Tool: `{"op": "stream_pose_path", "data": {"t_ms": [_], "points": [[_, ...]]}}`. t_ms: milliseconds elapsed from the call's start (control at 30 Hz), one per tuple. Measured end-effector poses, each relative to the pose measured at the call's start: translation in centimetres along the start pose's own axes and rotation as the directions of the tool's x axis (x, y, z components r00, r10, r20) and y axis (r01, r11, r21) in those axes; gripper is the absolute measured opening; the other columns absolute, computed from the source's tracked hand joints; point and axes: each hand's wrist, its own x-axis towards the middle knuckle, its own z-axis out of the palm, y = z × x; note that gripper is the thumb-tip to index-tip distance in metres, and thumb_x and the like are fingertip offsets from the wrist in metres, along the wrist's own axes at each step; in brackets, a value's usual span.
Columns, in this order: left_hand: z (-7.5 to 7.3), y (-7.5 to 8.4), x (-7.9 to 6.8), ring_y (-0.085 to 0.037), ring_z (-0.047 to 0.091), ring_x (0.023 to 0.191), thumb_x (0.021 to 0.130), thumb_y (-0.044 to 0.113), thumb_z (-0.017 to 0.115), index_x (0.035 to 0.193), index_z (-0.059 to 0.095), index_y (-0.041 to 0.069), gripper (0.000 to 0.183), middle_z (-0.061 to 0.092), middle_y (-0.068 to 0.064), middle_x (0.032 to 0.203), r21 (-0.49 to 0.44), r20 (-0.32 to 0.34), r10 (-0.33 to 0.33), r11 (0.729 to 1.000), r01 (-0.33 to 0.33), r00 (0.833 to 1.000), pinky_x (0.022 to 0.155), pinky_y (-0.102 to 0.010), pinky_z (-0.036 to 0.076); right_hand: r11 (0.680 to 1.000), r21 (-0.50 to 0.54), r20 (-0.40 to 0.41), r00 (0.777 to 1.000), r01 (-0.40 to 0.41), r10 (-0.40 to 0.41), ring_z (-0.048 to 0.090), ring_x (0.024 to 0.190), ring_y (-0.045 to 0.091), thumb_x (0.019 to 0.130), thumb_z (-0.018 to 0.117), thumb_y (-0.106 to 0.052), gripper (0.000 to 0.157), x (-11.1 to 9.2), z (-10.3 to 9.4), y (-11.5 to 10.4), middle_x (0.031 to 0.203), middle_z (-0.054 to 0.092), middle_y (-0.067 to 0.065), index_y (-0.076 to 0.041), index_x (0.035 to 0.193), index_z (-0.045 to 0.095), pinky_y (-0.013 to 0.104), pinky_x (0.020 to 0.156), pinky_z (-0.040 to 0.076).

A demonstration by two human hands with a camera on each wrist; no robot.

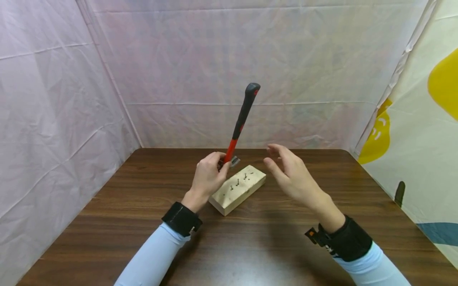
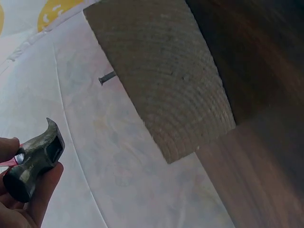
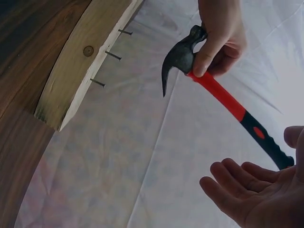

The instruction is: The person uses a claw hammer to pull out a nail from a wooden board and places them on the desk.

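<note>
My left hand (image 1: 209, 174) grips a claw hammer (image 1: 241, 119) close to its head, thumb and fingers around the red part of the shaft. The black rubber handle points up and away. In the left wrist view the metal hammer head (image 2: 35, 159) shows between thumb and fingers. Below and beside it, a pale wooden block (image 1: 237, 194) lies on the table with several nails (image 1: 237, 182) standing in its top face. My right hand (image 1: 295, 174) hovers right of the block, fingers spread and lightly bent, holding nothing. The right wrist view shows its palm (image 3: 266, 204) near the handle's end.
A dark brown wooden table (image 1: 125, 222) carries the block. White sheeting (image 1: 250, 51) hangs behind and at the left; a white sheet with yellow shapes (image 1: 375, 139) hangs at the right. Black bands (image 1: 182, 218) circle both wrists.
</note>
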Motion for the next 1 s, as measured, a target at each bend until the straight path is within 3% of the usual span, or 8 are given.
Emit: {"op": "stream_pose_path", "data": {"t_ms": [267,467,700,867,1000], "points": [[0.5,1.0,-0.2,-0.011,0.063,0.073,0.088,0.010,0.073,0.098,0.068,0.006,0.012,0.062,0.001,0.087,-0.018,0.014,-0.024,1.000,0.024,1.000,0.060,-0.017,0.046,1.000,0.011,0.032,0.999,-0.003,0.002,0.053,0.120,0.025,0.102,0.056,-0.032,0.054,0.8,1.0,-0.3,0.133,0.052,0.010,0.001,0.144,0.043,0.034,0.092,0.045],[1.0,1.6,-0.3,-0.013,0.063,0.072,0.087,0.010,0.074,0.093,0.067,0.005,0.010,0.062,0.000,0.084,-0.048,-0.005,-0.027,0.998,0.027,1.000,0.058,-0.015,0.045,1.000,0.013,0.067,0.997,0.025,-0.026,0.051,0.123,0.027,0.101,0.058,-0.027,0.055,1.3,2.1,-0.4,0.134,0.051,0.015,0.003,0.144,0.041,0.034,0.094,0.044],[1.3,1.9,-0.5,-0.011,0.062,0.070,0.086,0.007,0.074,0.091,0.065,0.006,0.010,0.060,0.000,0.083,-0.066,-0.005,0.000,0.998,0.000,1.000,0.059,-0.014,0.045,0.999,0.025,0.084,0.996,0.021,-0.023,0.054,0.119,0.029,0.099,0.062,-0.020,0.054,2.1,3.5,-0.7,0.130,0.053,0.015,0.006,0.142,0.043,0.034,0.092,0.046],[1.5,2.5,-0.4,-0.012,0.061,0.067,0.087,0.008,0.073,0.091,0.064,0.006,0.010,0.059,0.001,0.081,-0.071,0.001,0.042,0.997,-0.042,0.999,0.059,-0.015,0.045,0.996,0.073,0.059,0.996,0.056,-0.060,0.056,0.114,0.030,0.098,0.063,-0.014,0.052,2.7,4.3,-1.0,0.125,0.055,0.016,0.008,0.141,0.043,0.039,0.089,0.048],[1.7,3.1,0.0,-0.016,0.062,0.067,0.088,0.007,0.071,0.090,0.064,0.006,0.008,0.058,0.000,0.079,-0.069,0.002,0.060,0.996,-0.059,0.998,0.058,-0.017,0.045,0.987,0.114,0.005,0.994,0.111,-0.112,0.060,0.104,0.026,0.097,0.063,-0.009,0.043,3.0,4.8,-1.0,0.114,0.058,0.012,0.005,0.135,0.048,0.035,0.083,0.050]]}}
